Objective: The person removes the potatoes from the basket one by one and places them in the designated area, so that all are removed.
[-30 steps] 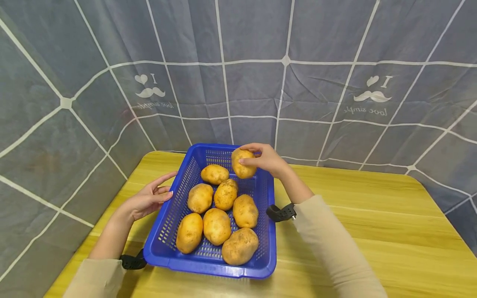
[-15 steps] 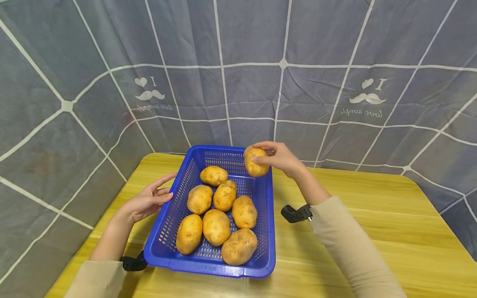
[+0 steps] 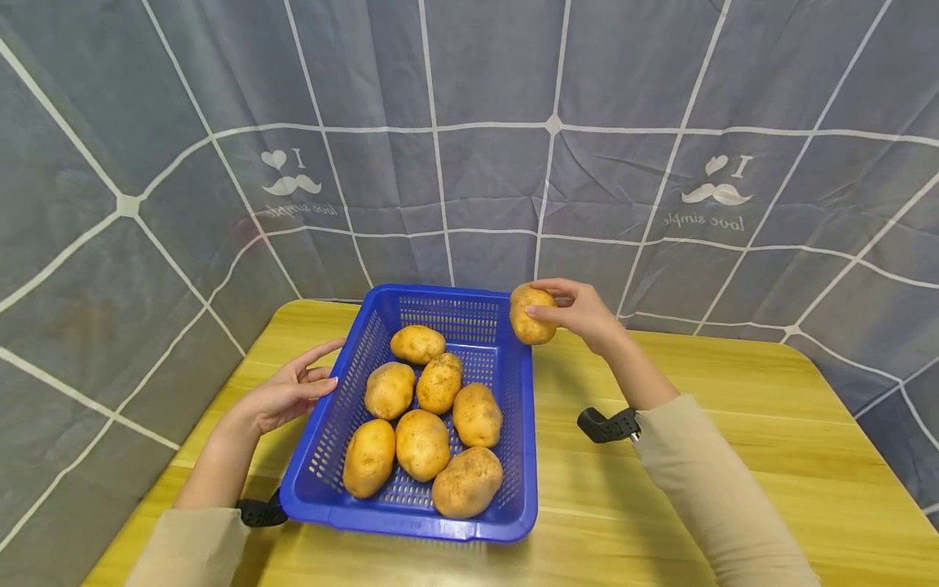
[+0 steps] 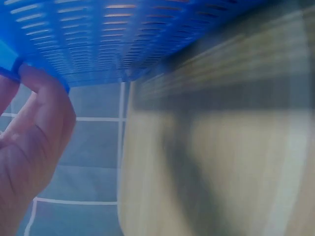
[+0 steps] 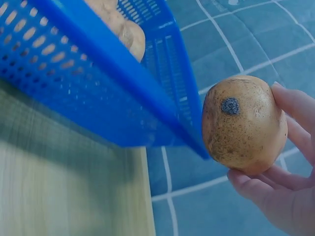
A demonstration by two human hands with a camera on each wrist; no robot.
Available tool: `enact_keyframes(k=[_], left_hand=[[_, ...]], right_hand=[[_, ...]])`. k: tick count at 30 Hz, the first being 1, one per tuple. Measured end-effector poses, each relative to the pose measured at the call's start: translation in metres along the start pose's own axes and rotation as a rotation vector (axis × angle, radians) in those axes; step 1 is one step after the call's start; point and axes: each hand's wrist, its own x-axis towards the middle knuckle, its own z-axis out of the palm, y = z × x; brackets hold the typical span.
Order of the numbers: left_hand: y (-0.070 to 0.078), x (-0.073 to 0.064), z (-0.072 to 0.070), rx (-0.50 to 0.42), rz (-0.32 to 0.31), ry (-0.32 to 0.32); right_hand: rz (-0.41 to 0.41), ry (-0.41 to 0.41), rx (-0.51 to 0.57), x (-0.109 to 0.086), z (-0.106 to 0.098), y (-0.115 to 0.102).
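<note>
A potato (image 3: 532,315) with a dark spot, plain in the right wrist view, is pinched between the thumb and fingers of my right hand (image 3: 583,316). It is held above the far right corner of a blue plastic basket (image 3: 517,489), at the rim. Several more potatoes (image 3: 421,445) lie inside the basket. On the basket's left side, my left hand (image 3: 284,395) grips the rim with thumb and fingers; in the left wrist view its digits (image 4: 47,96) bend at the blue edge. Some of the left fingers are hidden.
The basket stands on a yellow wood-grain table (image 3: 704,456), at its left part. A grey curtain (image 3: 484,179) with white lines hangs behind and to the left. Black wrist straps (image 3: 610,425) sit on both arms.
My right hand has carried the potato to the right, from over the basket's inside to its right rim. The left hand and the basket stay nearly in place.
</note>
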Motion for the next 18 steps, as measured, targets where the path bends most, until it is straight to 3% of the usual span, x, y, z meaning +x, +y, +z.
enact_keyframes(k=[6,18], left_hand=[[0.006,0.003,0.004,0.188,-0.055,0.098],[0.008,0.003,0.003,0.168,-0.084,0.086]], right_hand=[[0.023,0.031,0.012,-0.006,-0.012,0.013],[0.049,0.055,0.073,-0.014,-0.017,0.046]])
